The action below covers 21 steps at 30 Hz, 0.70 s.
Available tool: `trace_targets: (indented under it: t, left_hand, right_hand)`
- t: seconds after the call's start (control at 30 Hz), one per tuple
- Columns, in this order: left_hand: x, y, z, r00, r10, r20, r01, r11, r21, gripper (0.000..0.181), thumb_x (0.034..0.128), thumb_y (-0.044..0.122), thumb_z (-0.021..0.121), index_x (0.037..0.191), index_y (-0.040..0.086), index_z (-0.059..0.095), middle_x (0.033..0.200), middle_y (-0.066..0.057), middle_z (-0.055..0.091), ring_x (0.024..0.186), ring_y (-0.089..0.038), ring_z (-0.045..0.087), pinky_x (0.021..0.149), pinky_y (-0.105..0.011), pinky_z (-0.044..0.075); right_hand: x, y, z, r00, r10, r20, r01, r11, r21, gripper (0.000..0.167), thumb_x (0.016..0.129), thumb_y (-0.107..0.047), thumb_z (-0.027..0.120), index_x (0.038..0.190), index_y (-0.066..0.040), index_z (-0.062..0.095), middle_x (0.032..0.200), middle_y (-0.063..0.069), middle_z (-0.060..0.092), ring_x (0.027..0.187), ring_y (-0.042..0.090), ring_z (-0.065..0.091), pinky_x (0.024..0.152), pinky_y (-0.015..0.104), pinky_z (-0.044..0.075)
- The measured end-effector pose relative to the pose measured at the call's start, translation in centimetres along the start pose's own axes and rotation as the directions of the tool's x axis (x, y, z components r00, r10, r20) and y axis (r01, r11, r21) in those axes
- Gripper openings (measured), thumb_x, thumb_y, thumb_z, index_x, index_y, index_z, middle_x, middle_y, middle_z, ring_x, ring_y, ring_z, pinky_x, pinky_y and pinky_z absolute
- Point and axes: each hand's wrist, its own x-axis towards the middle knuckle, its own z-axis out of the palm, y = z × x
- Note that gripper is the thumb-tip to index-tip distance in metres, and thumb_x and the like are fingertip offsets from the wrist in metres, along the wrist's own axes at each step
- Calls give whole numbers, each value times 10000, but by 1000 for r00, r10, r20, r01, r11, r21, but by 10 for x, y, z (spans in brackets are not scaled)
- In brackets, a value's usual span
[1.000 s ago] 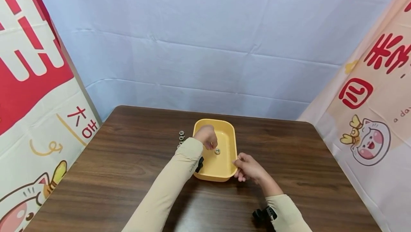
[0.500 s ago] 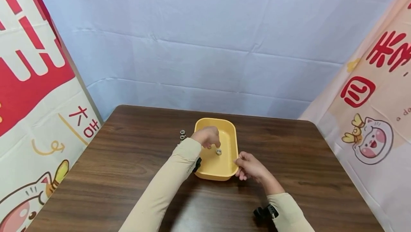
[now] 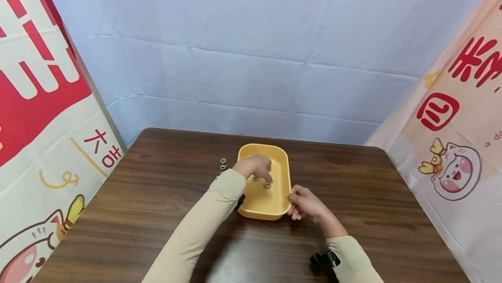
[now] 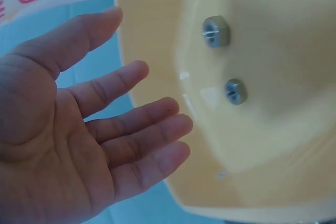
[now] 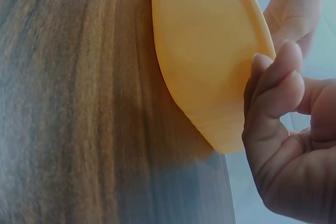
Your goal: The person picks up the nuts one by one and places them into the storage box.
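My left hand (image 3: 257,166) reaches over a yellow plastic tray (image 3: 260,210). In the left wrist view its fingers are spread and relaxed, with nothing between them. Two metal hex nuts lie apart on the tray floor: a larger-looking nut (image 4: 216,31) and another nut (image 4: 235,92), neither touched by the fingers in that view. At the tray's near right corner, my right hand (image 3: 307,204) holds the rim between thumb and curled fingers. The right wrist view shows this right hand (image 5: 283,140) against the tray's outer wall (image 5: 205,51).
Left of the tray, several small metal nuts (image 3: 223,161) stand in a row on the dark wooden table (image 3: 164,204), partly hidden by the left sleeve. A pale cloth (image 3: 251,56) hangs behind the table, with printed cloths at both sides.
My left hand has shifted slightly right over the tray, and a second nut has come into sight on its floor. The right hand keeps its hold on the rim.
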Motion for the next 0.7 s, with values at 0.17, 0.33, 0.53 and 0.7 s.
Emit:
trace_targets:
  t: [0.17,0.33,0.53,0.7]
  left_hand:
    - [-9,-3,-6,999,31,-40,-29,999,37,402,840,300,697,1160,76,604,1094,-15,588,949,-158,554,783,-301,456]
    - [-17,-12,-9,992,69,-104,-62,995,72,421,848,276,693,1203,69,603,1194,-46,574,1063,-204,538,849,-338,452]
    - [-28,-23,-2,985,57,-163,-52,998,38,403,841,261,703,1184,65,619,1160,-53,593,1022,-198,554,797,-337,470]
    - [-32,-34,-3,974,27,-224,-23,1000,18,390,838,254,707,1176,78,625,1166,-59,592,1010,-210,552,778,-348,471]
  right_hand:
    - [0,1,1,1000,-3,-9,3,1000,14,133,955,-97,457,879,-14,387,588,76,574,422,100,531,388,211,422]
    - [1,2,1,1000,-11,-19,11,1000,8,131,942,-93,467,881,-4,392,585,78,573,416,94,526,387,206,419]
    - [0,6,0,1000,-12,-2,12,1000,1,132,945,-92,465,891,9,401,589,81,577,418,97,528,390,207,422]
    - [1,3,-1,1000,-29,-9,29,1000,-4,132,937,-97,472,888,6,404,587,82,575,415,92,523,385,201,416]
